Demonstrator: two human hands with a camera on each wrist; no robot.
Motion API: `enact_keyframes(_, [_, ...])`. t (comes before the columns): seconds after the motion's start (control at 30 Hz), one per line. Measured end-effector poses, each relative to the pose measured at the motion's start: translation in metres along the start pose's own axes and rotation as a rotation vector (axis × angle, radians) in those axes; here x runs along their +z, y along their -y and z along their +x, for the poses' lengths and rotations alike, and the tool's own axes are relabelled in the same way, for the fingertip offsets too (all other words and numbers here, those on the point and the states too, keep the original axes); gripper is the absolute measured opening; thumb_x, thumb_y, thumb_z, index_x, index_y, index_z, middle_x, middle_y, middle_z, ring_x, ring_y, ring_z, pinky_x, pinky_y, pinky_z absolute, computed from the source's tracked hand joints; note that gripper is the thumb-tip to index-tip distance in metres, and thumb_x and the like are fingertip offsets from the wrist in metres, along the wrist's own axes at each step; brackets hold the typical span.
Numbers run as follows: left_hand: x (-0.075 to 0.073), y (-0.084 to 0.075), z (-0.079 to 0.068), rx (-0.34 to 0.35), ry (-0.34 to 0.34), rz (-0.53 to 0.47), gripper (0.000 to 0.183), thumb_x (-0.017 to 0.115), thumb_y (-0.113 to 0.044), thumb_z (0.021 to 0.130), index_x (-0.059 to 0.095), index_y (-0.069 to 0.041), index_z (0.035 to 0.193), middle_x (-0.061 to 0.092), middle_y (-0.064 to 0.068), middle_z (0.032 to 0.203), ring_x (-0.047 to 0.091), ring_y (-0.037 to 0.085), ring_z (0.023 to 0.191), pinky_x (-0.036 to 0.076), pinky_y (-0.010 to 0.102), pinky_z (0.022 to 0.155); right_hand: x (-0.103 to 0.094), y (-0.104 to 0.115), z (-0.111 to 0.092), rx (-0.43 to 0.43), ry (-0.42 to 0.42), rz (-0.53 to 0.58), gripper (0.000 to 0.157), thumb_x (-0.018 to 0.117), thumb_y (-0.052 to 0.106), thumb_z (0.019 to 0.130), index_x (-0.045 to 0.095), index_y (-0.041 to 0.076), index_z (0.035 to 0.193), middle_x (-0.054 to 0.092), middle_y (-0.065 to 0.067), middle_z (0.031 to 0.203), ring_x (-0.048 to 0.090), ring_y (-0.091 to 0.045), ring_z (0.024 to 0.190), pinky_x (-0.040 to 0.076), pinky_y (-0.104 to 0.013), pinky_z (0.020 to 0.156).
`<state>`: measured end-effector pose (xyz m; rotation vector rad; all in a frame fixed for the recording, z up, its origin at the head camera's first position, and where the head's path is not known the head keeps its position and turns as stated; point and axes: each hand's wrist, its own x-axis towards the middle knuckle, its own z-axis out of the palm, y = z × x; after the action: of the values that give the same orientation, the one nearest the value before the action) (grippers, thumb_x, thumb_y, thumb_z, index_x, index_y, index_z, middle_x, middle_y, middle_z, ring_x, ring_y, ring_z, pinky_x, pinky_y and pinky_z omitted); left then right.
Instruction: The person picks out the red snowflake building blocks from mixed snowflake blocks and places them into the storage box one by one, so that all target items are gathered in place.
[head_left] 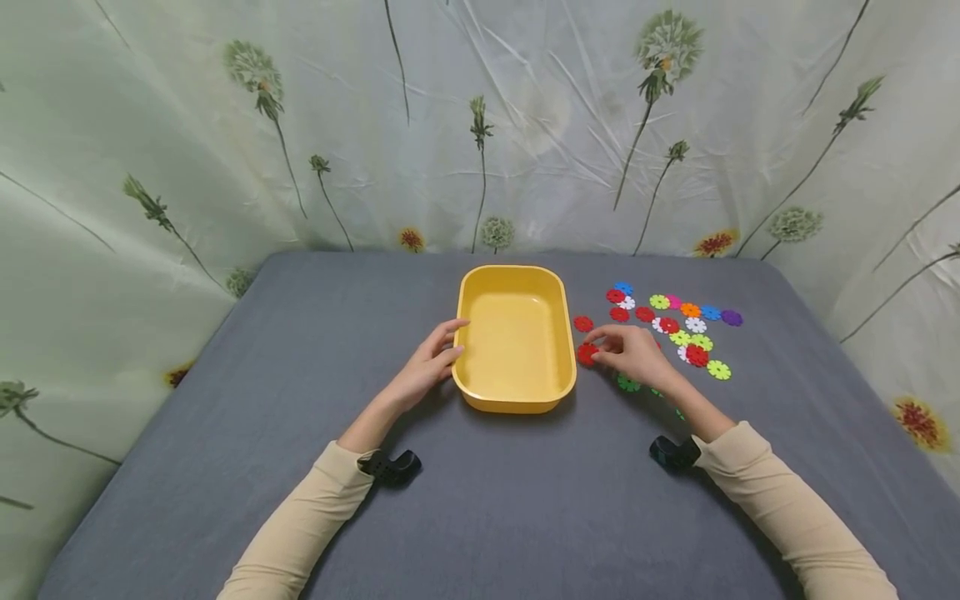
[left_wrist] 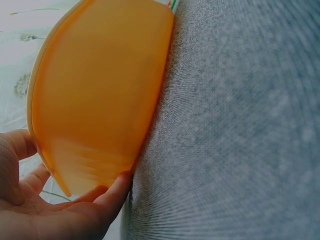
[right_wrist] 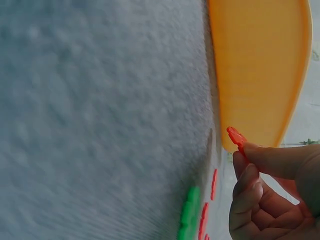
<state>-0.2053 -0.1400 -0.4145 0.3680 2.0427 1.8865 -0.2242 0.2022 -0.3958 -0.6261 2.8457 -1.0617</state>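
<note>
A yellow plastic basin (head_left: pixel 513 404) stands upright on the grey cloth. My left hand (head_left: pixel 429 364) holds its left side; thumb and a finger reach the rim, and other fingers lie against the outer wall (left_wrist: pixel 100 75), as the left wrist view shows. Just right of the basin, my right hand (head_left: pixel 633 354) pinches a red snowflake disc (head_left: pixel 587 355) between thumb and fingertip. In the right wrist view that disc (right_wrist: pixel 236 136) is tilted and raised off the cloth. Several loose discs lie around this hand, among them a red one (head_left: pixel 583 323) and a green one (head_left: pixel 628 382) partly beneath it.
More flat discs in several colours spread to the right, including a purple one (head_left: pixel 732 317), an orange one (head_left: pixel 690 309) and a yellow-green one (head_left: pixel 718 370). A flower-print curtain (head_left: pixel 555 125) hangs behind the grey-covered table (head_left: pixel 517 517).
</note>
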Motion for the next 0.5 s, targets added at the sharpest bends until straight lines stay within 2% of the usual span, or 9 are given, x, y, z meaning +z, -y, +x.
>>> enact_keyframes(0.27, [0.001, 0.001, 0.000, -0.006, -0.004, -0.001, 0.048, 0.041, -0.015, 0.100, 0.026, -0.014, 0.145, 0.032, 0.021, 0.143, 0.045, 0.035, 0.125, 0.049, 0.026, 0.089, -0.008, 0.001, 0.004, 0.043, -0.042, 0.002, 0.025, 0.068, 0.010, 0.084, 0.066, 0.003, 0.107, 0.068, -0.015, 0.085, 0.059, -0.018, 0.070, 0.048, -0.017, 0.062])
enact_keyframes(0.5, [0.001, 0.000, 0.000, 0.001, -0.005, 0.013, 0.047, 0.041, -0.014, 0.100, 0.027, -0.015, 0.145, 0.034, 0.021, 0.142, 0.047, 0.035, 0.124, 0.050, 0.030, 0.092, -0.016, 0.004, 0.008, 0.031, -0.065, -0.015, 0.025, 0.067, 0.006, 0.084, 0.068, 0.002, 0.108, 0.071, -0.016, 0.086, 0.062, -0.018, 0.071, 0.048, -0.014, 0.062])
